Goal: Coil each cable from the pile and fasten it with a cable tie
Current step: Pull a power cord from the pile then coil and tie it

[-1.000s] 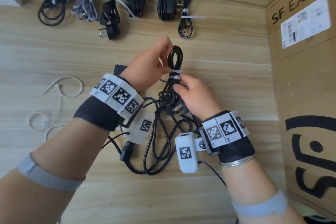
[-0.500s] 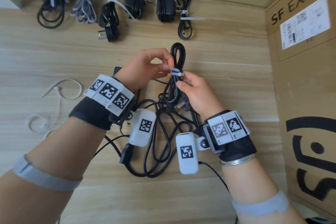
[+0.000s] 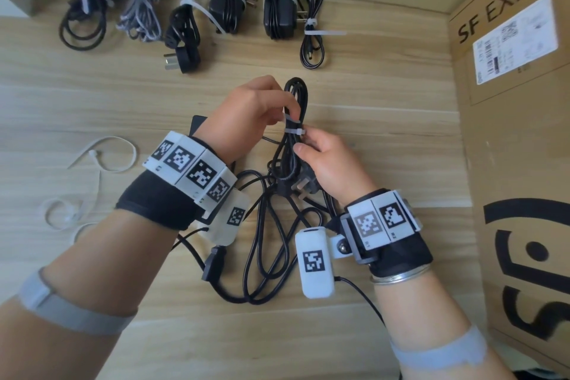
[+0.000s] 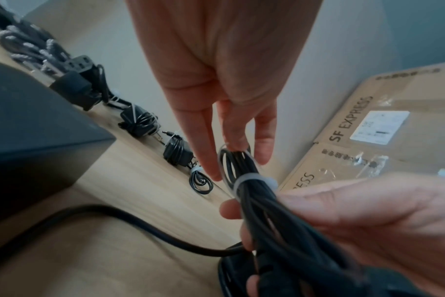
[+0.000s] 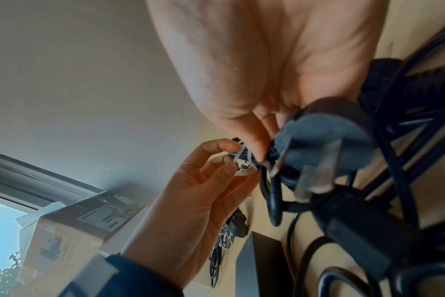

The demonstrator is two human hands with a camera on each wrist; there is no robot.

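Note:
A black power cable is folded into a bundle and held above the wooden table. A white cable tie circles the bundle near its top loop. My right hand grips the bundle just below the tie, with the three-pin plug hanging under the palm. My left hand pinches the tie's free tail at the bundle's left side. In the right wrist view the plug fills the foreground and the left hand's fingertips pinch the tie.
Several tied cables and adapters lie in a row at the table's far edge. Loose white cable ties lie at the left. Untied black cables sprawl under my wrists. A cardboard box stands along the right side.
The left hand moved from pulling the tie's tail leftward to curling over the bundle's top beside the tie. The right hand kept its grip on the bundle.

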